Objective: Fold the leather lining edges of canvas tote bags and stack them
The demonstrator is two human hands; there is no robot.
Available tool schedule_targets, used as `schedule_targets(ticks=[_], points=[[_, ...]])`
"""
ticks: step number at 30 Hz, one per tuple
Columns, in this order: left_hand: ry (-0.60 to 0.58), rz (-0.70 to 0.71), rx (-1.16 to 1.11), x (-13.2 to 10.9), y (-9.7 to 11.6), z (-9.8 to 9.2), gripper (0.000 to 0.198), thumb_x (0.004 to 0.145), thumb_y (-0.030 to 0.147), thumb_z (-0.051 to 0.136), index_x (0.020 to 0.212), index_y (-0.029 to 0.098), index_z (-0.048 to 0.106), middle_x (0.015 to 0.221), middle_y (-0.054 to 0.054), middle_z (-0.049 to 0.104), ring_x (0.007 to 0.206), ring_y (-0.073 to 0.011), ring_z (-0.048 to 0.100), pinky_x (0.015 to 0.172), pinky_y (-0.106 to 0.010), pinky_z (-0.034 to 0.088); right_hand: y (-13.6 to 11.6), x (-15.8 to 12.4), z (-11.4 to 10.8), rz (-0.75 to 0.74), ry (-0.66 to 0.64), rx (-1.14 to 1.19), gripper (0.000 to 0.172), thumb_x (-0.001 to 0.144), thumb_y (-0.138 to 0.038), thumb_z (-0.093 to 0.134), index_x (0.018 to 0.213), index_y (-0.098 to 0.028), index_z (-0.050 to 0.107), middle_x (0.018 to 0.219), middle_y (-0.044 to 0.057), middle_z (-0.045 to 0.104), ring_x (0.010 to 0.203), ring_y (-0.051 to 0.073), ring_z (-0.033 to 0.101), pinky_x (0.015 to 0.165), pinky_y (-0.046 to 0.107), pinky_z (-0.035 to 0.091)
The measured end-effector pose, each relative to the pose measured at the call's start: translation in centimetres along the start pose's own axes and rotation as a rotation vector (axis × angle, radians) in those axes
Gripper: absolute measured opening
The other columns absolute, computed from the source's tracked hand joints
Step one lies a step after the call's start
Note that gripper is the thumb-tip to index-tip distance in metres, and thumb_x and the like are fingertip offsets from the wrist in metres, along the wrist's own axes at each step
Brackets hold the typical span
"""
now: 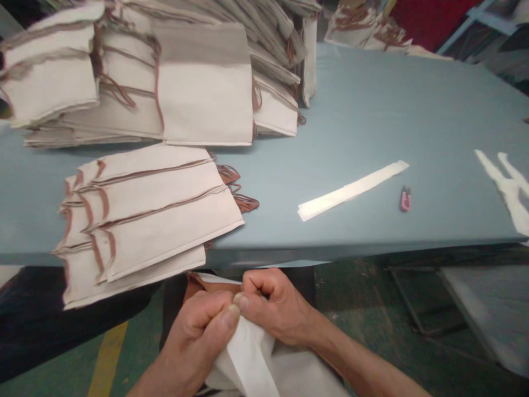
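Observation:
Below the table's front edge, over my lap, both hands pinch a cream cloth bag point(297, 366) with brown trim. My left hand point(204, 325) is closed, its thumb and fingertip meeting at the bag's edge. Touching it, my right hand point(275, 303) is closed too, with the thumb pressed on the cloth beside the left thumb. A white strip point(250, 358) hangs down from under the fingertips across the bag. Brown lining point(219, 286) shows behind the hands. What lies exactly between the fingertips is hidden.
On the blue-grey table point(372, 116) lie a pile of similar bags point(124, 220) with brown cords and a larger heap point(206, 82) behind. To the right are white paper strips point(351, 190), small pink thread snips point(405, 199) and a white cut scrap point(510, 190).

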State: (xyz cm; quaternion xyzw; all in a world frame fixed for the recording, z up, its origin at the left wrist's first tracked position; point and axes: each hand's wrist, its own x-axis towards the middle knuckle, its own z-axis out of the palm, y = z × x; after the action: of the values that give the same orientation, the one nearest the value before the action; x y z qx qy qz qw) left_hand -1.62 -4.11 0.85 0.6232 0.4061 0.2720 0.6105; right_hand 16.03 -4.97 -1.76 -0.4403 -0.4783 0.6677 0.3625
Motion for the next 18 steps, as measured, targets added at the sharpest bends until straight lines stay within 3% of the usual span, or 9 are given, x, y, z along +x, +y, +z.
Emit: schedule_targets(ticks=[8,13,18], points=[[0.024,0.014,-0.203,0.8,0.8,-0.6,0.064,0.098,0.069,0.056,0.059,0.021,0.039,0.058,0.004,0.034,0.053,-0.0105,0.03,0.046,-0.023,0.027,-1.6,2.1,0.2,-0.253,0.037,-0.12,0.074,0.088,-0.089,0.051,0.059,-0.023,0.037,0.057,-0.008,0.031,0.055,0.009,0.027,0.051,0.026,0.021],[0.015,0.032,-0.208,1.0,1.0,-0.7,0.066,0.095,0.074,0.057,0.062,0.022,0.037,0.06,0.005,0.03,0.054,-0.0102,0.027,0.045,-0.022,0.024,-2.3,1.6,-0.1,-0.215,-0.039,-0.098,0.076,0.085,-0.094,0.047,0.063,-0.023,0.036,0.059,-0.008,0.029,0.056,0.009,0.024,0.05,0.026,0.019],[0.009,0.018,-0.282,1.0,0.9,-0.1,0.065,0.096,0.073,0.058,0.062,0.02,0.043,0.058,0.006,0.031,0.052,-0.0094,0.027,0.045,-0.021,0.024,-2.7,1.0,-0.2,-0.101,-0.127,-0.007,0.074,0.078,-0.09,0.065,0.063,-0.023,0.036,0.06,-0.01,0.027,0.057,0.008,0.02,0.05,0.026,0.017]])
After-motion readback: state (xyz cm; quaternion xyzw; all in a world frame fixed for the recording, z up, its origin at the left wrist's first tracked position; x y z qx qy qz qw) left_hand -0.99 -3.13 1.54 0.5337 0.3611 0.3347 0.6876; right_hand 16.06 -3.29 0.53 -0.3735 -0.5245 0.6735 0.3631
